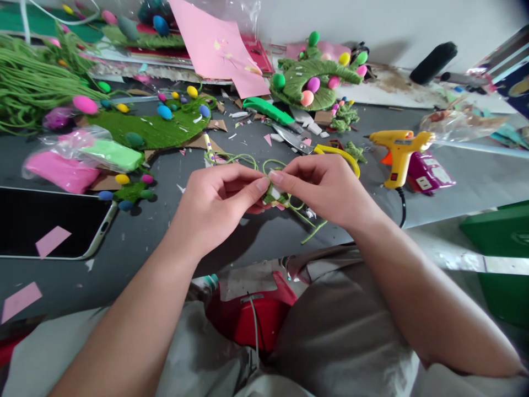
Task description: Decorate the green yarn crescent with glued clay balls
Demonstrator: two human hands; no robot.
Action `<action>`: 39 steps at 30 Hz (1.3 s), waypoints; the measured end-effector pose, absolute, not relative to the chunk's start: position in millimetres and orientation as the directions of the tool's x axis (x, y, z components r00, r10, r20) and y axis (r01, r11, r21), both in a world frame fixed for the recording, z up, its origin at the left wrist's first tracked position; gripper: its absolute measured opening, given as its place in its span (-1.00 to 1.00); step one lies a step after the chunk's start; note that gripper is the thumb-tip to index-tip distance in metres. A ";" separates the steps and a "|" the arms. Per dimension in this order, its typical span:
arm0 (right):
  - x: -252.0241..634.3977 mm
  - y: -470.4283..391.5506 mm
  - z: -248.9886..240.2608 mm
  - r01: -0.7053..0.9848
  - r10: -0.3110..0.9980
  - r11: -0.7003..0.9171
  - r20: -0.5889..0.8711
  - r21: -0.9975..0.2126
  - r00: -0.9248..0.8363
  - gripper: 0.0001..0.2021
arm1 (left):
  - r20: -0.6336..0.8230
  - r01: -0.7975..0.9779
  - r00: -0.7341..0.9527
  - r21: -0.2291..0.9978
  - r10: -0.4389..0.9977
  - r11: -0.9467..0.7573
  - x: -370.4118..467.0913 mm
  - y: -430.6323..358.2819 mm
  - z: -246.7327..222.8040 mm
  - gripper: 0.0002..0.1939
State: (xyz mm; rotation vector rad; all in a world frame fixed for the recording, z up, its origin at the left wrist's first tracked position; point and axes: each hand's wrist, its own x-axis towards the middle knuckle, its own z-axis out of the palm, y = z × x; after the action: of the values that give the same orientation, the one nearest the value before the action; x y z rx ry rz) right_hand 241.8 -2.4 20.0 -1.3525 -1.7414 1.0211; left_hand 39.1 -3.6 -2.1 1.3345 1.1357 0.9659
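Close together above the front of the grey table, both hands pinch a small yarn-wrapped piece (276,194), green with white patches. My left hand (225,201) is closed on its left side, thumb on top and fingers underneath. My right hand (320,184) is closed with thumb and forefinger at its top right, where green yarn (270,164) runs between the fingertips. Yarn loops rise behind the piece, and loose ends (309,229) hang down to the right. Fingers partly hide the piece. Yellow-handled scissors (336,151) lie just behind my right hand.
A yellow glue gun (399,151) stands at right, its cord trailing forward. A green utility knife (268,110) lies among paper scraps. Yarn-wrapped shapes (314,82) with coloured balls, a green yarn bundle (33,80), bagged clay (61,168) and a phone (49,223) also occupy the table (231,248).
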 end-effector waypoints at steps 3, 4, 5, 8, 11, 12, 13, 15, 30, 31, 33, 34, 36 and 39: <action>241.2 -2.3 17.6 0.420 0.977 0.145 0.063 -0.896 -0.203 -0.51 | -0.059 0.100 0.212 0.994 0.976 0.038 38.8 -4.1 -1.6 -0.80; 241.1 -2.5 17.8 0.421 0.977 0.144 0.062 -0.896 -0.203 -0.51 | -0.056 0.100 0.211 0.994 0.976 0.036 38.7 -4.4 -1.1 -0.81; 241.1 -2.7 18.6 0.424 0.977 0.143 0.059 -0.894 -0.206 -0.49 | -0.054 0.102 0.209 0.994 0.976 0.034 38.8 -4.5 -0.6 -0.82; 242.4 -3.3 22.8 0.434 0.974 0.147 0.054 -0.889 -0.220 -0.41 | -0.061 0.116 0.202 0.992 0.977 0.038 39.0 -4.6 0.7 -0.85; 244.8 -3.3 24.1 0.437 0.973 0.148 0.051 -0.887 -0.226 -0.42 | -0.071 0.115 0.202 0.992 0.977 0.049 39.1 -4.1 0.8 -0.84; 245.4 -3.1 23.4 0.435 0.973 0.146 0.048 -0.889 -0.227 -0.44 | -0.076 0.116 0.205 0.992 0.976 0.053 39.2 -3.9 0.7 -0.83; 245.7 -2.9 22.2 0.433 0.973 0.140 0.043 -0.891 -0.227 -0.46 | -0.080 0.116 0.209 0.992 0.975 0.056 39.2 -3.9 0.8 -0.83; 245.7 -2.5 19.6 0.429 0.974 0.130 0.034 -0.894 -0.226 -0.49 | -0.080 0.110 0.214 0.992 0.973 0.058 39.6 -4.2 1.5 -0.82; 253.6 -0.2 27.7 0.451 0.975 0.149 0.055 -0.880 -0.215 -0.34 | -0.107 0.061 0.165 0.993 0.980 0.098 41.6 -4.5 1.7 -0.77; 253.9 -0.8 28.9 0.464 0.975 0.150 0.051 -0.873 -0.218 -0.35 | -0.107 0.049 0.172 0.994 0.979 0.100 41.6 -4.4 1.7 -0.76; 253.6 -1.7 30.2 0.477 0.978 0.146 0.055 -0.867 -0.199 -0.38 | -0.112 0.037 0.175 0.994 0.978 0.107 42.0 -4.0 1.8 -0.75; 252.9 -2.1 30.2 0.477 0.980 0.146 0.060 -0.867 -0.191 -0.41 | -0.116 0.035 0.174 0.993 0.978 0.112 42.2 -3.8 1.9 -0.75; 251.2 -2.5 29.0 0.463 0.980 0.150 0.070 -0.873 -0.186 -0.48 | -0.125 0.034 0.174 0.992 0.977 0.120 42.3 -3.4 2.1 -0.74; 248.7 -2.3 25.2 0.423 0.980 0.141 0.066 -0.895 -0.188 -0.57 | -0.129 0.023 0.192 0.992 0.973 0.127 41.5 -3.4 1.5 -0.68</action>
State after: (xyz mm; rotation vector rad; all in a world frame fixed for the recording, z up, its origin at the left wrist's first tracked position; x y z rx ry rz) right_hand 248.7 -2.3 25.2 -1.3600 -1.7165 1.0044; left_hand 41.5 -3.4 1.5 1.2075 1.1311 0.9683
